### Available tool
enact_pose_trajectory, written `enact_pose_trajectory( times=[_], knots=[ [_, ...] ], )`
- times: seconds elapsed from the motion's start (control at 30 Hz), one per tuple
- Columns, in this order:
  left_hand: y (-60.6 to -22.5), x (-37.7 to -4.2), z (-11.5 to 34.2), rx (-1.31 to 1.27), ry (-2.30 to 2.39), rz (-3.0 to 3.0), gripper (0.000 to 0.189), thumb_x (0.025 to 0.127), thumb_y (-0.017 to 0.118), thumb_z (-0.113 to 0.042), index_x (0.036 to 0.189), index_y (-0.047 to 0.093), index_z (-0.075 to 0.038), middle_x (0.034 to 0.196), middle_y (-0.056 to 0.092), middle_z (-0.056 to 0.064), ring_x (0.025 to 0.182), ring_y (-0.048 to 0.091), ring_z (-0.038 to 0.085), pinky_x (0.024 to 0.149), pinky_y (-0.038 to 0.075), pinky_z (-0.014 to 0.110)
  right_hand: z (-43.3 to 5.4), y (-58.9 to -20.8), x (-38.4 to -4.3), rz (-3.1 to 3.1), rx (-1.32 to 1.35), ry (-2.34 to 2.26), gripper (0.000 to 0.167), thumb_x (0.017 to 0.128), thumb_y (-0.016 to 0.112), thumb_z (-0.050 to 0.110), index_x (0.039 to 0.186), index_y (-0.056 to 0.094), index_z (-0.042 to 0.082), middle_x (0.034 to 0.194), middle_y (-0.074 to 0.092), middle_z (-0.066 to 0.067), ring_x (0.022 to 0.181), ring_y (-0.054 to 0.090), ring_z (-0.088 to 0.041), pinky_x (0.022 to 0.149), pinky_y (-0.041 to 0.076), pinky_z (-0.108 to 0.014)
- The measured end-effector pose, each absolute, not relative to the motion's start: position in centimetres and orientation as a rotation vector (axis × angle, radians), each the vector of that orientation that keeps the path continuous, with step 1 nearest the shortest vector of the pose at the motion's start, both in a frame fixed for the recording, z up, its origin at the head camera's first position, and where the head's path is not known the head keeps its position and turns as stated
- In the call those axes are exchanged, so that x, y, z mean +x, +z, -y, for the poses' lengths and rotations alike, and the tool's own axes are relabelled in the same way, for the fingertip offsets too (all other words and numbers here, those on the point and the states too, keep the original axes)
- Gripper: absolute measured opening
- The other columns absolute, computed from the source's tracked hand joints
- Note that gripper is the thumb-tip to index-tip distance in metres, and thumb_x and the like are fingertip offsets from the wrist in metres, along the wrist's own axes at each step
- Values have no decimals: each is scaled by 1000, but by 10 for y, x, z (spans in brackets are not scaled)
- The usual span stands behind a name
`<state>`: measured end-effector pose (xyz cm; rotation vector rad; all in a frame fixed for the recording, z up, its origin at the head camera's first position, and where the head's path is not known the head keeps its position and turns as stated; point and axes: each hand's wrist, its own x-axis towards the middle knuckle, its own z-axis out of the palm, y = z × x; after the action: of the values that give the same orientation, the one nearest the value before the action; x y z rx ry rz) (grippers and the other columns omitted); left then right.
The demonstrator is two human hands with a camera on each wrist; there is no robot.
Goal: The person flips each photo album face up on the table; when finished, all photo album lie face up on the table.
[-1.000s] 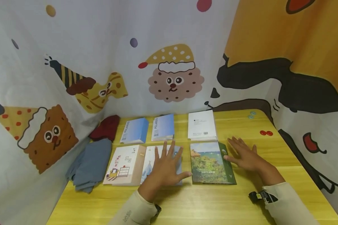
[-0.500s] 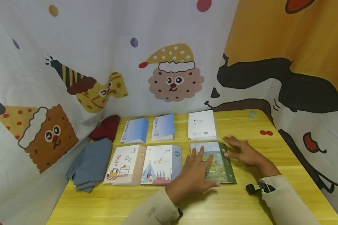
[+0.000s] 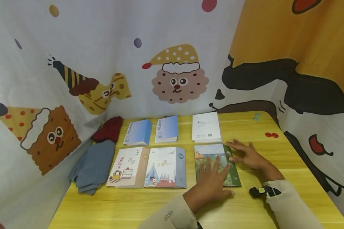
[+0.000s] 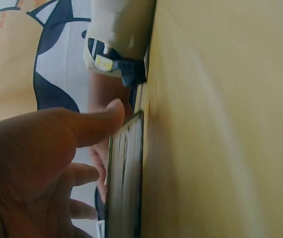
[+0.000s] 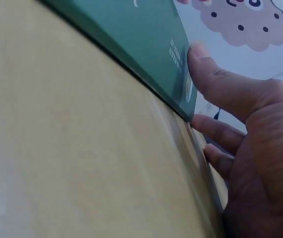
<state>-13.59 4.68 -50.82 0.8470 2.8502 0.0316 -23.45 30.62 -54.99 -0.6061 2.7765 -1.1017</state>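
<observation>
A photo album (image 3: 232, 174) with a painted seaside cover and a dark green spine lies on the table in front of me. My left hand (image 3: 208, 183) is spread over its lower cover, fingers straight and pointing away. In the left wrist view the thumb is held out above the album's page edge (image 4: 125, 171). At the upper end of the spine is my right hand (image 3: 248, 157), its thumb reaching over the green face. The right wrist view has that thumb at the spine (image 5: 141, 42) and a fingertip right at its corner; the fingers are loosely extended.
Left of the album lie two illustrated albums, one pink-edged (image 3: 126, 168) and one blue-edged (image 3: 164, 165). Behind are two blue Polaroid albums (image 3: 136, 132) (image 3: 167, 128) and a white one (image 3: 207, 127). Grey cloth (image 3: 94, 165) and dark red cloth (image 3: 109, 129) sit at the left edge.
My left hand has moved right, from over the blue-edged album to over the seaside photo album. My right hand has shifted slightly left, its fingers closer to the spine's upper end.
</observation>
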Motion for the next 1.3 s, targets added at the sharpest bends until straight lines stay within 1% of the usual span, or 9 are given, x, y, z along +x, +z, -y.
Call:
enact_pose_trajectory(
  times=[0.23, 0.5, 0.73, 0.87, 0.93, 1.03, 1.1, 1.2, 1.3],
  knots=[
    [-520, -134, -58, 827, 40, -2820, 91, 97, 47, -87, 172, 9, -52, 186, 10, 3, 169, 17, 48, 129, 33, 71, -311, -554, -234, -2773, -584, -1079, 72, 98, 83, 37, 162, 56, 17, 174, 32, -33, 163, 20, -61, 124, -19, -82],
    [-524, -132, -64, 789, 94, -2875, 77, 103, 52, -76, 171, 27, -50, 184, 20, 6, 165, 23, 55, 120, 38, 79, -308, -557, -237, -2788, -602, -1073, 69, 96, 85, 36, 158, 61, 17, 174, 33, -33, 161, 25, -61, 124, -14, -84],
    [-526, -134, -70, 761, 102, -2937, 75, 100, 58, -76, 167, 37, -50, 182, 29, 6, 162, 31, 56, 116, 42, 80, -303, -554, -236, -2815, -595, -1102, 67, 93, 87, 32, 153, 65, 12, 168, 41, -36, 155, 33, -65, 125, -8, -85],
    [-526, -134, -69, 771, 138, -2944, 75, 99, 60, -75, 166, 39, -50, 181, 31, 6, 161, 32, 56, 114, 43, 81, -301, -549, -234, -2762, -555, -1201, 67, 91, 90, 25, 151, 66, 7, 167, 44, -35, 155, 34, -65, 126, 8, -85],
    [-525, -134, -67, 786, 166, -2958, 74, 100, 61, -74, 166, 41, -49, 180, 33, 7, 161, 33, 57, 113, 44, 81, -300, -546, -233, -2738, -545, -1237, 68, 91, 90, 23, 151, 65, 5, 165, 47, -35, 154, 38, -63, 125, 22, -82],
    [-524, -133, -61, 822, 251, -2974, 72, 102, 59, -73, 167, 40, -48, 180, 32, 8, 160, 35, 57, 112, 45, 81, -300, -541, -232, -2720, -544, -1278, 68, 93, 89, 22, 153, 62, 3, 162, 53, -32, 147, 53, -55, 120, 49, -60],
    [-523, -134, -57, 861, 334, -2970, 72, 104, 54, -73, 169, 36, -47, 181, 30, 9, 160, 35, 56, 113, 45, 80, -301, -535, -230, -2666, -549, -1360, 69, 95, 87, 17, 155, 59, 0, 157, 57, -33, 137, 65, -46, 106, 61, -43],
    [-521, -135, -52, 904, 481, -2939, 72, 107, 46, -72, 172, 29, -47, 182, 25, 9, 161, 35, 56, 115, 45, 79, -303, -526, -228, -2586, -559, -1480, 69, 97, 83, 12, 157, 53, -3, 147, 63, -35, 119, 75, -20, 86, 63, -25],
    [-519, -135, -49, 934, 622, -2904, 73, 108, 44, -72, 173, 26, -45, 183, 23, 10, 161, 35, 54, 116, 45, 77, -304, -519, -225, -2551, -611, -1580, 66, 98, 80, 6, 156, 52, -5, 131, 74, -25, 105, 74, -4, 80, 64, -25]
  ],
)
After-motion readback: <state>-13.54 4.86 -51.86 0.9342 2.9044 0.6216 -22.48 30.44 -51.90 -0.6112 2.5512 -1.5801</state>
